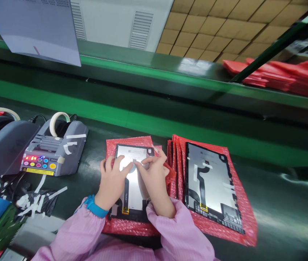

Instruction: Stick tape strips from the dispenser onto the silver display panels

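Note:
A tablet screen panel, silver back up with a black flex cable, lies on red bubble-wrap bags in front of me. My left hand rests on its left side, fingers spread and thumb reaching to the middle of the panel. There the thumb meets the fingertips of my right hand, whose thumb and index finger are pinched together. Whatever is between them is too small to make out. A small white strip shows by the raised fingers of that hand.
Right of it, a second screen panel with white tape strips lies on red bubble wrap. Tape dispensers stand at left, near loose tape pieces. A green shelf runs behind, with red bags on it.

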Available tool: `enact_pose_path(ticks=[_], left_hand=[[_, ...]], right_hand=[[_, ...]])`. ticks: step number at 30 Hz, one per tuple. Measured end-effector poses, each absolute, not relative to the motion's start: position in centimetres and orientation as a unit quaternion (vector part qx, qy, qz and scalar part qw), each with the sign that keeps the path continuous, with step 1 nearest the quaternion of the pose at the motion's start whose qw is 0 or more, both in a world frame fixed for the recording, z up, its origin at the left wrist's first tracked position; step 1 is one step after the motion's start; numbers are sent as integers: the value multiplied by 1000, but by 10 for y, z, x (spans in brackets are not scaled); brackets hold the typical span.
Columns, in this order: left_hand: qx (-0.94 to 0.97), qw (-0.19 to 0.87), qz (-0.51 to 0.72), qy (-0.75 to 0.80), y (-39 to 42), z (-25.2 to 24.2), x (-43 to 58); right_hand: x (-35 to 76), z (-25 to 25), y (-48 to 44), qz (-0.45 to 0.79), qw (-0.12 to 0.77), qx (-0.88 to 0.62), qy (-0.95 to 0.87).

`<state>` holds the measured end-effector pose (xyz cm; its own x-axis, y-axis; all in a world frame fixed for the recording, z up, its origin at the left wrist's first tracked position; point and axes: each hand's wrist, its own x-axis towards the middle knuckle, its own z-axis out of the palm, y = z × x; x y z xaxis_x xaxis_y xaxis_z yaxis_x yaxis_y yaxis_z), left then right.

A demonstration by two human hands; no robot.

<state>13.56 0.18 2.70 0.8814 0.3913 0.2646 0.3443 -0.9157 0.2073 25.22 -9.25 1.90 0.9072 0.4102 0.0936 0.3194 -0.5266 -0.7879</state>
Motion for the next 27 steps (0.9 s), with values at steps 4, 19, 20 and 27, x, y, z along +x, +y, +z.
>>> enact_pose_path(ticks=[4,19,20,27], left_hand=[[958,128,166,195,6,27,121],[863,338,137,351,26,16,95],[869,322,144,347,26,16,96],[902,173,142,369,17,19,101]], right_hand=[[267,23,-109,18,457,-871,-182],[260,34,-151,61,306,-929,-197],[259,37,-150,66,305,-930,-195],[243,43,-143,33,321,-925,-198]])
